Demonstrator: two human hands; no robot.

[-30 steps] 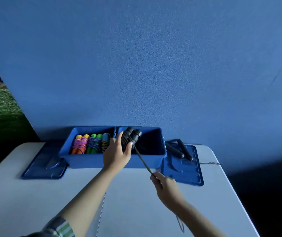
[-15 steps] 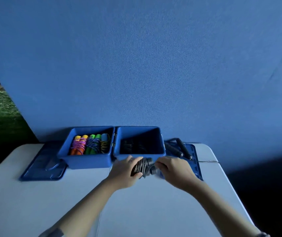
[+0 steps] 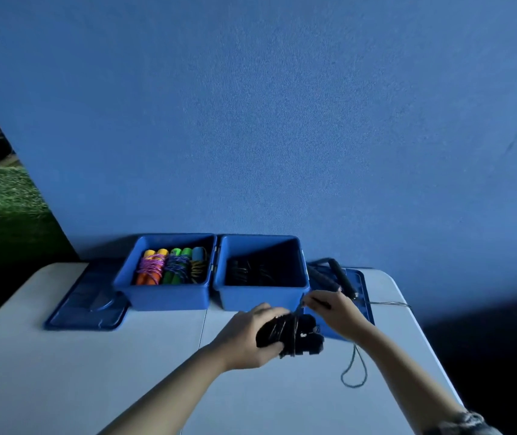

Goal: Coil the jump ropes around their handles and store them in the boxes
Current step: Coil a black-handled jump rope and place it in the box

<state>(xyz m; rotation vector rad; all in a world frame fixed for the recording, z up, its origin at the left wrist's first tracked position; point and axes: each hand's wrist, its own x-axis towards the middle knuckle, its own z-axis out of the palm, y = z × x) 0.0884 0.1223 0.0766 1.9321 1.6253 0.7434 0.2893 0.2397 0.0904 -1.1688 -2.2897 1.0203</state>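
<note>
My left hand (image 3: 247, 335) grips a pair of black jump-rope handles (image 3: 291, 335) with black rope coiled round them, just above the table in front of the right box. My right hand (image 3: 334, 307) pinches the rope's free end just right of the bundle. Behind them the right blue box (image 3: 261, 295) holds dark coiled ropes in shadow. The left blue box (image 3: 163, 298) contains coiled ropes with orange, green and blue handles (image 3: 172, 266). Another black rope with handles (image 3: 337, 276) lies on the right lid.
Two blue lids lie flat on the white table: the left lid (image 3: 86, 307) beside the left box and the right lid (image 3: 359, 284) beside the right box. A thin rope loop (image 3: 354, 370) trails on the table by my right forearm. A blue wall rises right behind the boxes.
The bundle came down from above the right box to the table in front of it. My right hand moved in close to the handles and now pinches the rope end beside them.
</note>
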